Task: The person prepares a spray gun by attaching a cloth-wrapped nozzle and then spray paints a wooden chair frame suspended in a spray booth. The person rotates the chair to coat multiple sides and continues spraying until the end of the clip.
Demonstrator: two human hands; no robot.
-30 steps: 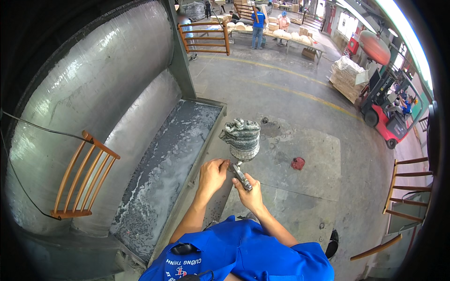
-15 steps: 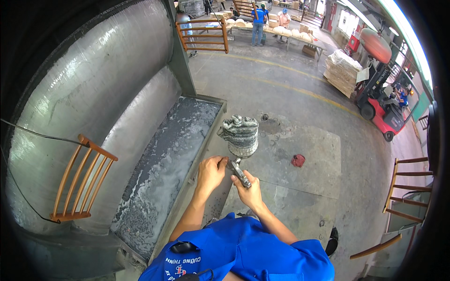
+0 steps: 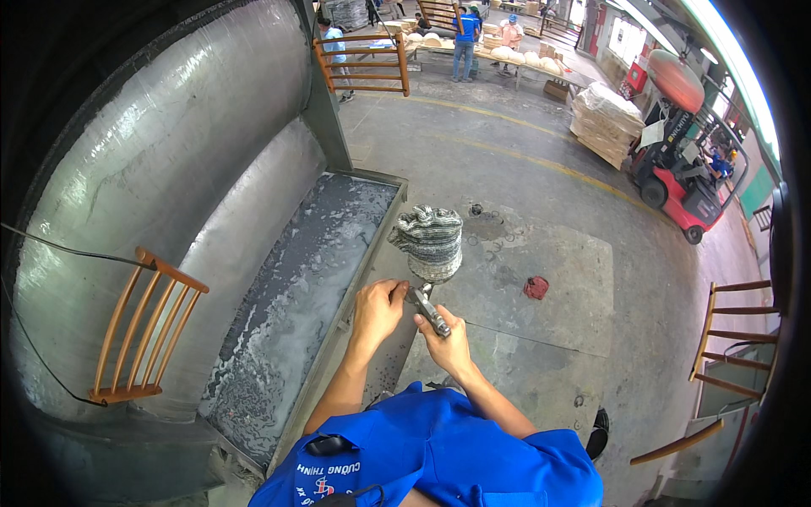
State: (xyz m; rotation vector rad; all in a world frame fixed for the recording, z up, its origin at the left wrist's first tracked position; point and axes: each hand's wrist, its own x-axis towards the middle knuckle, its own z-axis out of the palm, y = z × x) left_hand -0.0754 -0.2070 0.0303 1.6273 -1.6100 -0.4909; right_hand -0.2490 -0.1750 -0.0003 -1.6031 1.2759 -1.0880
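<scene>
A metal spray gun (image 3: 434, 316) lies in my right hand (image 3: 448, 343), whose fingers are wrapped round its grip. At the gun's far end sits a cup-like shape wrapped in a grey, black and white knitted cloth (image 3: 432, 245); what is under the cloth is hidden. My left hand (image 3: 378, 309) is closed, thumb and fingertips pinched at the gun's front end, just below the cloth. The exact part between those fingertips is too small to make out.
Left stands a metal spray booth (image 3: 194, 127) with a trough of murky water (image 3: 312, 253). A slatted wooden chair back (image 3: 152, 325) hangs before it; another wooden frame (image 3: 363, 68) hangs beyond. A red rag (image 3: 536, 288) lies on the floor. A forklift (image 3: 680, 190) carries a wrapped load (image 3: 606, 122).
The forklift and its wrapped load have moved a little to the left and nearer. Both my hands keep the same hold on the spray gun.
</scene>
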